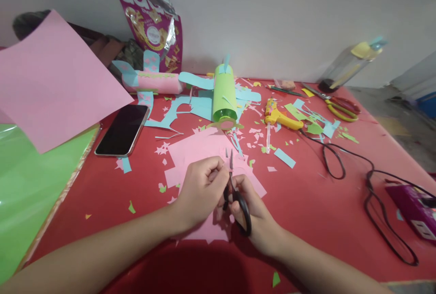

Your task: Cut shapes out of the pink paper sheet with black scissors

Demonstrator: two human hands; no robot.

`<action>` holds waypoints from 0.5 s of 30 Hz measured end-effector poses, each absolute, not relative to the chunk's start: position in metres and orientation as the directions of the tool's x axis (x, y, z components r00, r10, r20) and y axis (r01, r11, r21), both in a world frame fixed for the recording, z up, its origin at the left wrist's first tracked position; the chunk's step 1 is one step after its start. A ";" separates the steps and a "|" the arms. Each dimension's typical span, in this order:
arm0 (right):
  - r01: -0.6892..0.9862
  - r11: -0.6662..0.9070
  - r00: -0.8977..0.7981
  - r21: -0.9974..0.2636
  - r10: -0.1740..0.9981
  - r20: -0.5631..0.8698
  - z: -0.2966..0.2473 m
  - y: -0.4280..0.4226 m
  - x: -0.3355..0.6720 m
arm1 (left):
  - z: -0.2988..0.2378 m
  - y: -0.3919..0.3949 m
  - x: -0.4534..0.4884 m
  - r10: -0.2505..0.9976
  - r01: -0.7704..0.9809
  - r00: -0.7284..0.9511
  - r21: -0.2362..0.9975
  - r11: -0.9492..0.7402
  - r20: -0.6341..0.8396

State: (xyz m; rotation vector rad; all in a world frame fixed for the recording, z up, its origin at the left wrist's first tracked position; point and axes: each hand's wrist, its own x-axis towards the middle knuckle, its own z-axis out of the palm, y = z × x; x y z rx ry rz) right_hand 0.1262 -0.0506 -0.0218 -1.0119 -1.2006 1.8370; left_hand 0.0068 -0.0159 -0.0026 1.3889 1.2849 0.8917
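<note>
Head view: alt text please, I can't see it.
The right hand holds black-handled scissors, blades apart, beside the left hand, above pink paper on a red table. Beyond are a pink tube and a green tube with blue wings, a phone at left and a yellow glue gun at right.

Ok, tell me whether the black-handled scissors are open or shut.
Slightly open: the black-handled scissors in the right hand show two blade tips standing apart, with a narrow gap between them.
</note>
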 end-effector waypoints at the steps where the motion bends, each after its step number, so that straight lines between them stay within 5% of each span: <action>1: -0.142 -0.316 -0.439 -0.938 0.870 -0.226 -0.022 -0.051 0.126 | -0.002 -0.015 0.007 0.979 0.235 0.167 0.969 0.073 -0.115; 15: -0.229 -0.258 -0.486 -0.939 0.866 -0.119 -0.026 -0.049 0.131 | -0.012 -0.022 0.008 0.880 -0.141 0.341 0.907 0.396 -0.331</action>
